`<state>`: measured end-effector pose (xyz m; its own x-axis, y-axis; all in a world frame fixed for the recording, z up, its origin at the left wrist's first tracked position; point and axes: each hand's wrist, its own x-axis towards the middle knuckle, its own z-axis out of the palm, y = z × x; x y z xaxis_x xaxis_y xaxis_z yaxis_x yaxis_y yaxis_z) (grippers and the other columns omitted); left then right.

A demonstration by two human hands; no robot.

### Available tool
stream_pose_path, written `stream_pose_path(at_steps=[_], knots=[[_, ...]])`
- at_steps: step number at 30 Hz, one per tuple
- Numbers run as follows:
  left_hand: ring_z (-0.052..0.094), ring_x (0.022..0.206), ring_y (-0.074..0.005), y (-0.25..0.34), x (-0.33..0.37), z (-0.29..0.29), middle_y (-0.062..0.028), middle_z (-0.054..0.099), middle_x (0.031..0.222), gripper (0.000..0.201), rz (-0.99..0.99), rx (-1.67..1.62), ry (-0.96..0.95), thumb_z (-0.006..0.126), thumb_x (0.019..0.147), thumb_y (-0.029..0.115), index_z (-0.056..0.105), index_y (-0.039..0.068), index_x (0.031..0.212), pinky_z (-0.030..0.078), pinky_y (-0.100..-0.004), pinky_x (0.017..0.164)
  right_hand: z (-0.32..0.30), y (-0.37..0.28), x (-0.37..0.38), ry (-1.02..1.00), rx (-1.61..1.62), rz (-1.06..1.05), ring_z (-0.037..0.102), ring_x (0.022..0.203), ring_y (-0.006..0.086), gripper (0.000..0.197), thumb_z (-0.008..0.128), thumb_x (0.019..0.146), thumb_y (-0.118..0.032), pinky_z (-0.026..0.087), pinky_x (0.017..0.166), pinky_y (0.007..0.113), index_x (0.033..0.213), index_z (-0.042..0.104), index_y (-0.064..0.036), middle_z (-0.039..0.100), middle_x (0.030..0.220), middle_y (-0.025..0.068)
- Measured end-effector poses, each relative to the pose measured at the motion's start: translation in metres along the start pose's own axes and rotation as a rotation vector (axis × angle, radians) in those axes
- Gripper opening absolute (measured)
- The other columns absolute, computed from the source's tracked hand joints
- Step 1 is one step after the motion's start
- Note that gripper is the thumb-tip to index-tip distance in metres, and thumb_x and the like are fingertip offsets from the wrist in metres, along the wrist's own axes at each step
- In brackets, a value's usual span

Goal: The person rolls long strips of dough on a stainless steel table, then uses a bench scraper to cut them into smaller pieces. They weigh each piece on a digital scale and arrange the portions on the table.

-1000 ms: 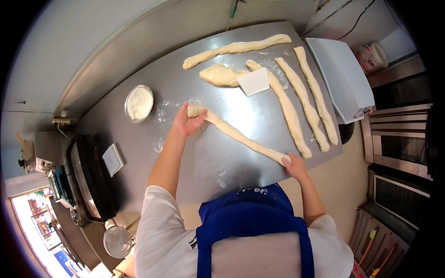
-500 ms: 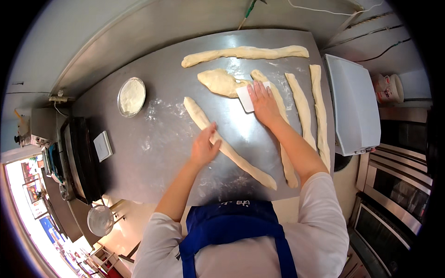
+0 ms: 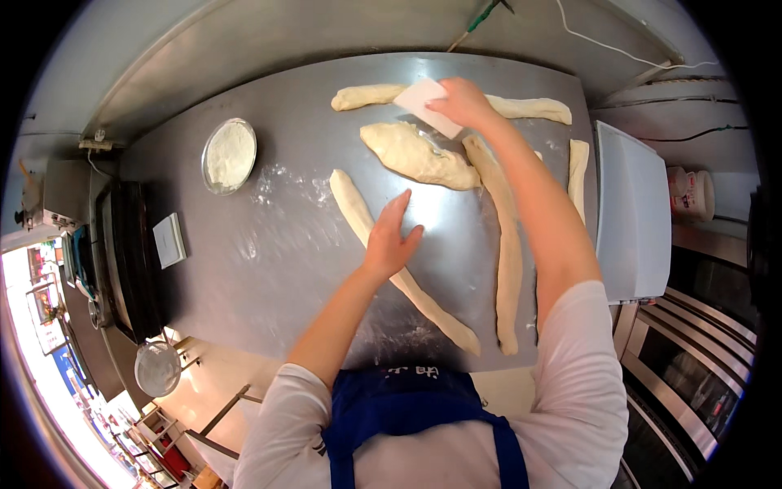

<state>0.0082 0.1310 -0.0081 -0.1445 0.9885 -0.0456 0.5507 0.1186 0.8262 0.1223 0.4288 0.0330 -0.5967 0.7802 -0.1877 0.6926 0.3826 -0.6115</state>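
My right hand [image 3: 464, 104] grips a white dough scraper [image 3: 425, 106], raised over the far dough strip [image 3: 529, 109] and hiding its middle. Just nearer lies a loose, thick piece of dough [image 3: 419, 155]. My left hand [image 3: 391, 240] is open, thumb and fingers apart, over a slanting dough strip [image 3: 432, 306]; whether it touches the strip I cannot tell. Another long dough strip [image 3: 507, 253] runs toward me, left of my right forearm. Beyond that forearm shows the end of a further strip [image 3: 577, 167]; one more is mostly hidden beneath the arm.
The steel table [image 3: 285, 285] carries dusted flour. A bowl [image 3: 204, 159] of flour stands at the left, with a small white flat device [image 3: 169, 241] nearer the left edge. Dark trays [image 3: 126, 261] sit beyond that edge. On the right are a pale bin [image 3: 631, 212] and steel ovens [image 3: 692, 367].
My right hand has lifted the scraper off the loose dough and moved it away from me. My left hand has come off the slanting strip's side, rightward and slightly farther, fingers extended.
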Motion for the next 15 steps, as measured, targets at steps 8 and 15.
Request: stream_pose_path(at_steps=[8,15], knots=[[0.033,0.143,-0.0331,-0.042,0.026,0.008,-0.0214,0.019,0.162,0.102,-0.262,-0.288,-0.164,0.07,0.093,0.022,-0.004,0.0,0.159,0.041,-0.0391,0.111,0.071,-0.002,0.077,-0.107,-0.156,0.008,0.066,0.109,0.0367,0.049,0.076,0.077,-0.038,0.052,0.095,0.043,0.113,0.07,-0.0052,0.07,0.115,0.0193],[0.039,0.134,-0.0261,-0.051,0.046,0.008,-0.0149,0.029,0.157,0.089,-0.6,-0.922,0.062,0.053,0.103,0.04,-0.006,0.005,0.159,0.038,-0.0386,0.108,0.102,-0.011,0.064,-0.284,-0.097,-0.118,0.066,0.112,0.0344,0.052,0.076,0.077,-0.038,0.052,0.095,0.044,0.117,0.069,-0.0059,0.069,0.121,0.017]])
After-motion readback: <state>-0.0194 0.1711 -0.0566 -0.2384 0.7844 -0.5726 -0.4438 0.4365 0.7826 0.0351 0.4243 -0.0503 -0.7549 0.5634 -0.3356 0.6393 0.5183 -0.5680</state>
